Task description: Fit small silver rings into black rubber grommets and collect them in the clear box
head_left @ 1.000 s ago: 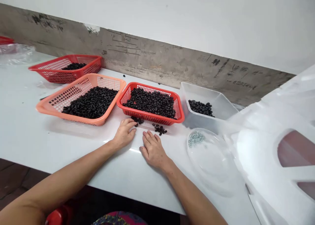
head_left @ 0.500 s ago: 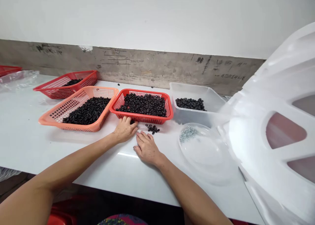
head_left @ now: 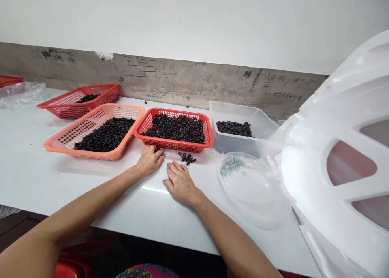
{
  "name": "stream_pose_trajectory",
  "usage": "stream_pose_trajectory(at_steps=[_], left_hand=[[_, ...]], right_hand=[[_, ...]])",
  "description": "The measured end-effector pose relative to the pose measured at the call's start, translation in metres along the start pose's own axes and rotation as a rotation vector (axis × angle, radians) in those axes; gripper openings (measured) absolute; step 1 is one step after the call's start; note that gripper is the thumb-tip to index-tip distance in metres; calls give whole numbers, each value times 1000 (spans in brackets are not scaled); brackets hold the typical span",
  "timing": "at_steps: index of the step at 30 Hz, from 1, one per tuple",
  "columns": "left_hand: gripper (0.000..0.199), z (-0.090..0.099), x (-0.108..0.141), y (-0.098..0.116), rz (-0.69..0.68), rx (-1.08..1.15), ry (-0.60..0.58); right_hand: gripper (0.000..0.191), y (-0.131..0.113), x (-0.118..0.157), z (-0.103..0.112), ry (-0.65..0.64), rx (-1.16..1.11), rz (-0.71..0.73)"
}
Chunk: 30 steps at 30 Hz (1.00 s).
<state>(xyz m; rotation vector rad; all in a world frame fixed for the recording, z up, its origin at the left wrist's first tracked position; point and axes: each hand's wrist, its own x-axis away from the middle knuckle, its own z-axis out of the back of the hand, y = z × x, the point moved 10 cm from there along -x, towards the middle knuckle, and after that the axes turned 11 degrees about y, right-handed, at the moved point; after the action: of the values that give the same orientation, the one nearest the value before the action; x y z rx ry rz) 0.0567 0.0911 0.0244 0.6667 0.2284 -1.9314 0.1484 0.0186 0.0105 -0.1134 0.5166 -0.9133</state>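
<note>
My left hand [head_left: 149, 161] rests palm down at the front wall of a red plastic mesh basket [head_left: 173, 145], its fingers curled over a few small black rubber rings [head_left: 157, 149]. The basket holds a heap of the same rings [head_left: 173, 129]. My right hand [head_left: 179, 182] lies on the white table [head_left: 91, 184], fingers slightly spread and touching nothing. Just ahead of it is a small loose cluster of black rings [head_left: 187, 158]. To the left, an orange mesh basket [head_left: 100, 155] holds more rings.
A second red basket [head_left: 73, 112] stands behind the orange one. At right are a transparent plastic tub [head_left: 234, 145] holding black rings and a round transparent dish [head_left: 252, 193] with small metal pieces. Large white moulded plastic [head_left: 334, 107] fills the right side. A crumpled plastic bag [head_left: 21, 95] lies far left.
My view has tilted level and shifted. My left hand has moved closer to the red basket, covering more of the loose rings there. My right hand has moved slightly left.
</note>
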Motion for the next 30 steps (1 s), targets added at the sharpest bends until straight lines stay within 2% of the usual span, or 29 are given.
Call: stream_pose_trajectory(at_steps=[5, 10, 13, 16, 18, 20, 23, 26, 28, 30], left_hand=[[38, 10, 9, -19, 50, 47, 53], [55, 19, 10, -40, 197, 28, 118], [62, 16, 8, -35, 194, 32, 62], [59, 10, 6, -21, 142, -18, -52], [57, 8, 6, -15, 138, -62, -124], [57, 7, 7, -12, 143, -96, -180], [60, 4, 7, -7, 149, -122, -229], [60, 4, 6, -6, 180, -121, -227], [56, 4, 5, -7, 197, -114, -224], [49, 3, 4, -9, 206, -105, -217]], right_hand=[[48, -1, -1, 1, 15, -8, 8], [44, -1, -1, 5, 27, -28, 15], [43, 0, -2, 8, 57, -49, 14], [44, 1, -2, 11, 110, -75, -13], [45, 2, -4, 20, 158, -90, -36], [45, 10, -5, 40, 215, -80, -91], [41, 48, 3, 89, 296, 7, -279], [37, 108, 31, 139, 301, 189, -544], [38, 147, 56, 157, 218, 365, -686], [47, 180, 79, 162, 121, 476, -817]])
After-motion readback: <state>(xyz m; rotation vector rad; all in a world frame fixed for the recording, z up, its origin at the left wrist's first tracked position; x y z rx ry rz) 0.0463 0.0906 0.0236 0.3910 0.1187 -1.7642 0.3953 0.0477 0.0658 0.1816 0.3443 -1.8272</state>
